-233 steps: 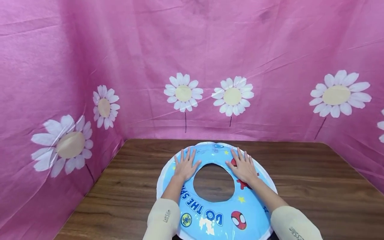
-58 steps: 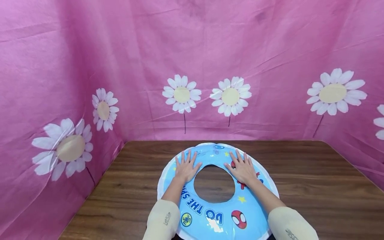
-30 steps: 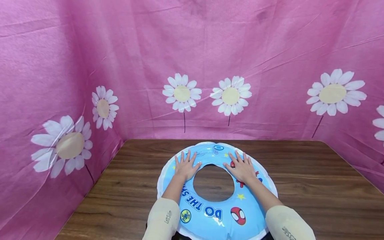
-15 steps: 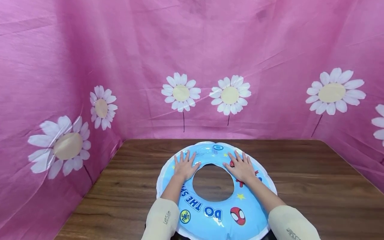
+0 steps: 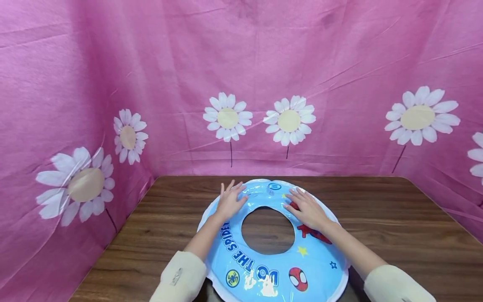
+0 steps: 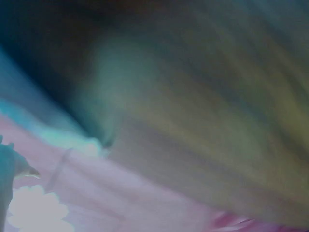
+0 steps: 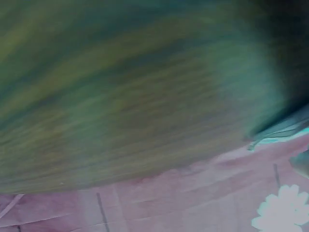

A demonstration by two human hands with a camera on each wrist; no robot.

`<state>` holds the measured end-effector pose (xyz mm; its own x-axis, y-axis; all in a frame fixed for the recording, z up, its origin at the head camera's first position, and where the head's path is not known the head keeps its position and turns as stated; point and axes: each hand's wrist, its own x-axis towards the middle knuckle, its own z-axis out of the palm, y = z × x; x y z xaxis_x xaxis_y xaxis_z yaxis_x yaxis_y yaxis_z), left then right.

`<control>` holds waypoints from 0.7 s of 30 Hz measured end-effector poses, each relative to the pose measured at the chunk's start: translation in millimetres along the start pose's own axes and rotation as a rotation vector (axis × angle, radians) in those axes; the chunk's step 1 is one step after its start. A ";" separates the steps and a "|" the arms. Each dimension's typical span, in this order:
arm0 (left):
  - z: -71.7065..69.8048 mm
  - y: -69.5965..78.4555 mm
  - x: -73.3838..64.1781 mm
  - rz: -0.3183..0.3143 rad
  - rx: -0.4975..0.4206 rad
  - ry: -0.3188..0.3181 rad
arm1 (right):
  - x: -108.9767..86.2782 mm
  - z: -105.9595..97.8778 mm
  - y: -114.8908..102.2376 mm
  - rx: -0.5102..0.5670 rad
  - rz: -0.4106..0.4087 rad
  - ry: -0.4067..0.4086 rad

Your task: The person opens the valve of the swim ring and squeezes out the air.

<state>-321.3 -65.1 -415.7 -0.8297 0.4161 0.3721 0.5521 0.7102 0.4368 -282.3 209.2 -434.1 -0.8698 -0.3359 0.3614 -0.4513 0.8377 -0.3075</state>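
Note:
A blue inflatable swim ring [image 5: 317, 256] with a whitish edge lies flat on the wooden table [image 5: 162, 235]. Spider-face and star prints and large lettering cover its top. My left hand [image 5: 229, 203] is over the ring's far left part, fingers spread and loosely bent. Over the far right part is my right hand [image 5: 309, 212], its fingers fairly straight and angled inward. Neither hand grips anything. In the left wrist view, part of the left hand [image 6: 8, 169] shows near the ring's edge; the right wrist view shows only a bit of the right hand [image 7: 302, 163].
A pink cloth [image 5: 256, 54] with white daisies hangs behind the table and along both sides. Wooden tabletop extends to the left and right of the ring. Pale sleeves [image 5: 181, 274] cover my forearms near the elbows. Both wrist views are mostly blurred tabletop.
Both hands, earlier resting flat with fingers spread on the ring, have turned and shifted slightly outward. My elbows have swung apart. More lettering shows; the ring stays in nearly the same place.

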 end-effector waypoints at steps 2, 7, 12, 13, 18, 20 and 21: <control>-9.5 16.6 -6.4 0.137 0.092 -0.019 | -8.4 -6.6 -11.3 0.009 -0.075 0.003; -15.8 54.0 -49.7 0.566 0.195 -0.116 | -44.1 -17.6 -38.4 -0.026 -0.296 -0.020; -7.4 60.1 -104.4 0.969 0.331 -0.359 | -85.9 -17.7 -53.3 -0.056 -0.486 -0.061; -5.6 58.6 -111.7 1.001 0.354 -0.401 | -92.7 -15.9 -55.0 -0.065 -0.506 -0.083; 5.3 49.6 -126.5 1.004 0.376 -0.517 | -113.0 -1.3 -57.4 -0.136 -0.523 -0.203; 9.9 46.7 -126.9 0.986 0.325 -0.562 | -116.3 3.4 -56.2 -0.146 -0.513 -0.222; 11.9 45.6 -127.1 0.974 0.294 -0.586 | -117.4 5.0 -55.5 -0.148 -0.511 -0.225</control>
<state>-191.7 -78.8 -452.8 -0.0208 0.9995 -0.0227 0.9981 0.0194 -0.0589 -156.1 199.9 -463.8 -0.5773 -0.7833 0.2305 -0.8064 0.5912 -0.0109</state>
